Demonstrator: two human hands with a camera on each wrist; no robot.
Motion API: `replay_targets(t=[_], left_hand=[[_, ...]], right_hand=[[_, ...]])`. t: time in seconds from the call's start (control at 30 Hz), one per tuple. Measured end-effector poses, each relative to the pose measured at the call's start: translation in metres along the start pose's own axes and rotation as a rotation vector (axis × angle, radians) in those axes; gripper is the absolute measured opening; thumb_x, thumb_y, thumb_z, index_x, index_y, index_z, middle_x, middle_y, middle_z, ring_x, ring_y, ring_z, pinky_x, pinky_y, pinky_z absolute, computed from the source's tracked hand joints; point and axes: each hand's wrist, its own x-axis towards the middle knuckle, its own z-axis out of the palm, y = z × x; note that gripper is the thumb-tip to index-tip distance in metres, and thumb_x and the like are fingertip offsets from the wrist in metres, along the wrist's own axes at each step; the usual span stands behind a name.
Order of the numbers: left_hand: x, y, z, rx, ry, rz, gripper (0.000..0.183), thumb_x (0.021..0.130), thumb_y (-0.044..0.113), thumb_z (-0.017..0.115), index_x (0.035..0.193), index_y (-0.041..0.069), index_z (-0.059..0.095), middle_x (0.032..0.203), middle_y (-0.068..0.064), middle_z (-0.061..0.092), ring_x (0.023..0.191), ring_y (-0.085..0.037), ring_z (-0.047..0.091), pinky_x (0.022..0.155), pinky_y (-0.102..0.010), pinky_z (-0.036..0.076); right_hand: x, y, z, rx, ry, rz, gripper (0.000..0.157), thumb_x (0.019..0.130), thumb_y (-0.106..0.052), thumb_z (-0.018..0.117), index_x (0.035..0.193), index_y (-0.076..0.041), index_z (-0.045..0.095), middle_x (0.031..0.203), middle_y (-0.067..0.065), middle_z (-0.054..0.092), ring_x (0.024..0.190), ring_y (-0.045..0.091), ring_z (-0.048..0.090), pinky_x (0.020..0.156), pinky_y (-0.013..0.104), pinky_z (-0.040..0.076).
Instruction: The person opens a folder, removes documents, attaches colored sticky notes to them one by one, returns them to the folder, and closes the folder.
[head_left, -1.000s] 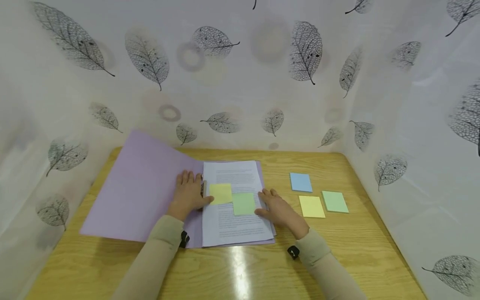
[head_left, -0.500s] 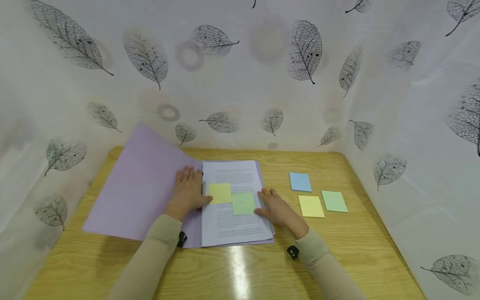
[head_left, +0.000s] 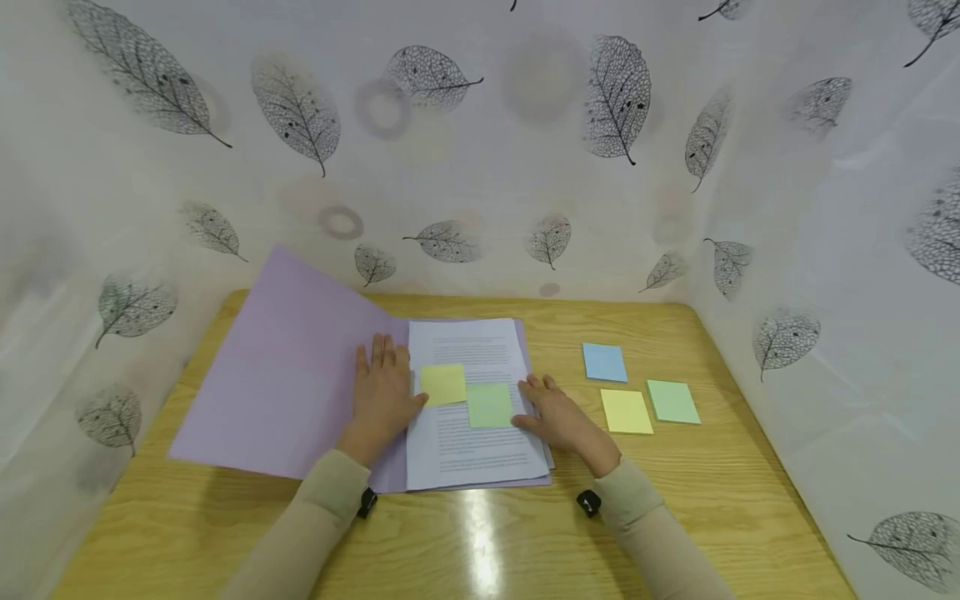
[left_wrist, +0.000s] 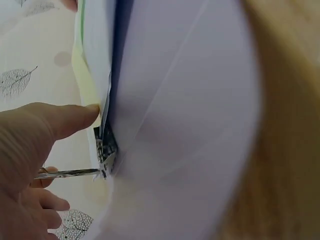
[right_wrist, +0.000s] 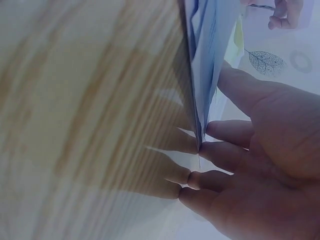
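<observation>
A purple clip folder (head_left: 300, 367) lies spread with its left cover tilted up. Printed sheets (head_left: 480, 462) rest on its right side, bearing a yellow sticky note (head_left: 443, 384) and a green sticky note (head_left: 490, 406). My left hand (head_left: 382, 400) is at the spine, fingers extended, its thumb touching the sheets' left edge by the yellow note. In the left wrist view a metal clip lever (left_wrist: 67, 173) stands out from the spine beside the fingers. My right hand (head_left: 558, 417) touches the sheets' right edge, thumb over the paper and fingertips (right_wrist: 204, 148) at the side.
To the right on the wooden table (head_left: 525, 550) lie a blue sticky-note pad (head_left: 604, 362), a yellow pad (head_left: 626, 412) and a green pad (head_left: 673, 402). A leaf-printed curtain (head_left: 480, 167) surrounds the table at the back and sides.
My left hand has shifted slightly right over the spine, covering the clip that showed earlier. The folder's cover tilts up a little more than at first. My right hand stays at the sheets' edge.
</observation>
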Motion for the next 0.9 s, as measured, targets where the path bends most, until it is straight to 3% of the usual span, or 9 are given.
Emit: replay_targets(t=[0.13, 0.3, 0.57, 0.77, 0.9], left_hand=[[-0.006, 0.004, 0.005, 0.016, 0.016, 0.002, 0.092, 0.091, 0.047, 0.081, 0.155, -0.006, 0.041, 0.163, -0.029, 0.040, 0.158, -0.046, 0.029, 0.131, -0.064, 0.013], [-0.015, 0.008, 0.008, -0.004, 0.028, -0.016, 0.086, 0.094, 0.045, 0.078, 0.151, -0.011, 0.046, 0.152, -0.032, 0.052, 0.147, -0.050, 0.046, 0.127, -0.064, 0.028], [-0.026, 0.009, 0.005, -0.096, 0.049, -0.069, 0.084, 0.092, 0.042, 0.081, 0.147, -0.013, 0.049, 0.145, -0.036, 0.057, 0.141, -0.053, 0.051, 0.123, -0.063, 0.035], [-0.034, 0.009, 0.001, -0.082, 0.059, -0.029, 0.083, 0.093, 0.044, 0.079, 0.146, -0.014, 0.049, 0.140, -0.035, 0.061, 0.136, -0.051, 0.055, 0.119, -0.062, 0.041], [-0.043, 0.009, 0.000, -0.094, 0.119, 0.013, 0.074, 0.096, 0.036, 0.077, 0.140, -0.018, 0.053, 0.133, -0.038, 0.064, 0.129, -0.053, 0.059, 0.114, -0.064, 0.045]], right_hand=[[0.000, 0.001, 0.001, 0.004, 0.004, -0.002, 0.072, 0.103, -0.029, 0.069, 0.158, 0.007, 0.039, 0.168, 0.029, 0.030, 0.157, 0.055, 0.020, 0.126, 0.067, 0.027], [0.000, 0.002, 0.001, 0.002, -0.002, 0.002, 0.072, 0.104, -0.029, 0.069, 0.158, 0.007, 0.039, 0.168, 0.029, 0.030, 0.158, 0.055, 0.019, 0.126, 0.067, 0.027], [0.000, 0.002, -0.002, 0.002, -0.005, -0.004, 0.072, 0.104, -0.029, 0.068, 0.158, 0.007, 0.038, 0.168, 0.029, 0.029, 0.158, 0.055, 0.019, 0.126, 0.067, 0.027], [0.000, 0.003, -0.003, 0.007, -0.010, -0.002, 0.072, 0.104, -0.029, 0.068, 0.159, 0.006, 0.038, 0.169, 0.028, 0.028, 0.158, 0.055, 0.018, 0.126, 0.068, 0.027], [0.001, 0.004, -0.001, 0.017, -0.016, -0.005, 0.072, 0.104, -0.029, 0.069, 0.159, 0.006, 0.038, 0.169, 0.028, 0.027, 0.158, 0.056, 0.017, 0.126, 0.068, 0.025]])
